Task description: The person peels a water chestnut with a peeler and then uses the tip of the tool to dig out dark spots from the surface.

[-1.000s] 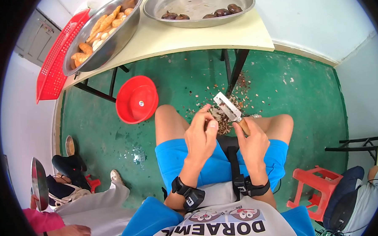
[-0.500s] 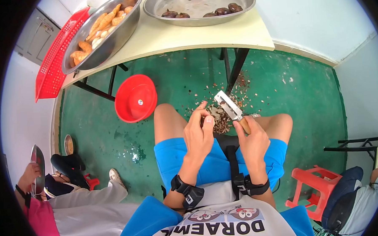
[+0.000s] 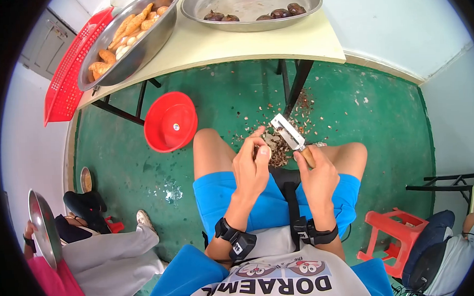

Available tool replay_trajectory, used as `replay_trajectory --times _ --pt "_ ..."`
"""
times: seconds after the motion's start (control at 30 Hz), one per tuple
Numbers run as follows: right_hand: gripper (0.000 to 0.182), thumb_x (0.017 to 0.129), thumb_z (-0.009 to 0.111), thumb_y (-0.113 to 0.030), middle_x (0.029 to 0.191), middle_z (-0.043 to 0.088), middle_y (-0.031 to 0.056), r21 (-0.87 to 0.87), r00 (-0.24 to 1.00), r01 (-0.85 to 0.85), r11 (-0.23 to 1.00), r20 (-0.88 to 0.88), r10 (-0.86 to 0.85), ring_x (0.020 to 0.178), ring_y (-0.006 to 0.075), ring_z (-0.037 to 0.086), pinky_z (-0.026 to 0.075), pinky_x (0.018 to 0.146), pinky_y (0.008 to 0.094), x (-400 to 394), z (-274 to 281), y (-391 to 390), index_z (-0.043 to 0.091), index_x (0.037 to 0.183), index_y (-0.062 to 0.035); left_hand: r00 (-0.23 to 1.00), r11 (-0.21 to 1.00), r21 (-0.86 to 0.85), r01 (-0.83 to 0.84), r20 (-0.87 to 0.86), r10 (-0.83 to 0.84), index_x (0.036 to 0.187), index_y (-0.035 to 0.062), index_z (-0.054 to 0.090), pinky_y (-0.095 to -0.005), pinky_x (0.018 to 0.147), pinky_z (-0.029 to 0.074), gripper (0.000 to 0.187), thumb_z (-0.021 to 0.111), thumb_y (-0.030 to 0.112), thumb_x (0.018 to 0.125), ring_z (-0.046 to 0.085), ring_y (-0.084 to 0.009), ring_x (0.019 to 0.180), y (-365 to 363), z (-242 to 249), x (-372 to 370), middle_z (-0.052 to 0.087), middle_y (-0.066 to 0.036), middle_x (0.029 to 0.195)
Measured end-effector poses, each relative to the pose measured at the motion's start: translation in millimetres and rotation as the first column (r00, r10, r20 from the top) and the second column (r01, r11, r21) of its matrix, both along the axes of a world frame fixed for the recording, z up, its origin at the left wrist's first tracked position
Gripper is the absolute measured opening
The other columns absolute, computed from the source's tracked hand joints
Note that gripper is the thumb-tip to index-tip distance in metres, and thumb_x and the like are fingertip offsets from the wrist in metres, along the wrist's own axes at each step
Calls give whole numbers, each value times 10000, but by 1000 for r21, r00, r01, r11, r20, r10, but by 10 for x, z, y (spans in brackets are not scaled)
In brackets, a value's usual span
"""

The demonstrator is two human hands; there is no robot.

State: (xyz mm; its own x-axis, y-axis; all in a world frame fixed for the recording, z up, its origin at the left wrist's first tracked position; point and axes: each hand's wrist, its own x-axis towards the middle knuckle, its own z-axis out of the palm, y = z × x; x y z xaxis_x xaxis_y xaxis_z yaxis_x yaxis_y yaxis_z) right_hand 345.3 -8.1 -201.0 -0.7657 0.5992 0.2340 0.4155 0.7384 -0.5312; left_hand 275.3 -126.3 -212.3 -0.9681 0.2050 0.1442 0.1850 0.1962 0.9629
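Observation:
My right hand [image 3: 320, 177] is closed round the wooden handle of a peeler [image 3: 289, 132], whose flat metal blade with a slot points up and away to the left. Bits of dark peel cling to the blade. My left hand [image 3: 252, 166] is closed in a pinch, index finger raised, on what looks like a peeled water chestnut [image 3: 269, 152]; only its pale edge shows past the thumb. Blade and water chestnut are apart. Below both hands, dark and pale peelings [image 3: 280, 155] lie heaped on the green floor between my knees.
On the table [image 3: 227, 50] stand a metal basin [image 3: 153, 48] of tubers, a round metal tray [image 3: 253, 25] with several dark water chestnuts, and a red basket [image 3: 67, 81]. A red basin [image 3: 154, 135] and a red stool [image 3: 394, 236] stand on the floor. Another person holds a metal bowl [image 3: 46, 230].
My hands and the peeler have barely shifted. At left, the other person's metal bowl has swung round to show more of its face, and their legs have moved.

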Motion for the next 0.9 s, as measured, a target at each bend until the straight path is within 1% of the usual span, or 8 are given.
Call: replay_trajectory --times 0.1,0.23,0.4,0.47,0.53,0.67,0.87,0.9 --pt "262 724 639 -267 696 570 93 4 999 -19 1000 -36 19 629 296 561 426 510 393 2 1 -8 578 895 -77 959 981 -61 185 -207 -193 795 29 494 -287 533 449 183 513 210 772 579 -221 572 29 18 9 539 -180 1094" --pt "263 724 638 -268 691 566 91 35 999 -39 999 -36 40 630 291 560 426 511 392 10 -4 -2 578 894 -76 965 952 -227 203 -117 -234 792 33 498 -293 541 450 165 506 196 770 588 -219 602 49 90 27 539 -184 1092" --pt "265 723 639 -270 688 559 85 15 999 -7 1000 -38 7 635 281 557 427 515 387 3 -14 1 576 885 -71 977 988 -129 -88 -205 61 793 36 508 -306 562 453 150 501 184 771 594 -221 644 23 -40 -31 545 -182 1080" --pt "265 723 639 -270 690 560 86 21 999 -16 1000 -36 17 635 281 557 427 514 387 2 -1 -17 576 885 -69 982 997 -65 -42 -188 29 793 36 508 -298 551 452 156 503 190 770 592 -212 625 16 -11 -20 553 -176 1064" --pt "265 724 638 -270 691 561 86 26 999 -23 999 -32 24 635 281 558 428 514 387 3 -2 -20 576 885 -68 955 975 -124 186 -208 -209 798 36 506 -292 533 450 165 502 200 773 587 -206 600 16 65 10 569 -157 1034" --pt "263 722 639 -267 690 562 87 26 999 -25 999 -33 26 634 283 559 428 514 387 -1 -19 -2 578 887 -71 964 954 -255 156 -172 -204 816 46 507 -295 524 452 178 512 218 771 578 -209 583 43 55 20 582 -125 996" --pt "274 725 637 -274 701 575 94 17 1000 -1 1000 -21 2 638 294 569 436 522 387 -5 6 8 584 894 -65 940 987 -163 -5 -337 -50 849 37 510 -291 517 447 154 469 181 809 559 -200 572 42 -26 -38 564 -140 985" --pt "281 729 635 -276 710 586 100 19 1000 0 1000 -9 1 641 299 574 441 528 382 -5 12 8 585 901 -60 998 999 47 13 -68 -9 851 46 501 -272 486 417 198 419 226 848 516 -173 529 62 -37 -21 563 -113 940"
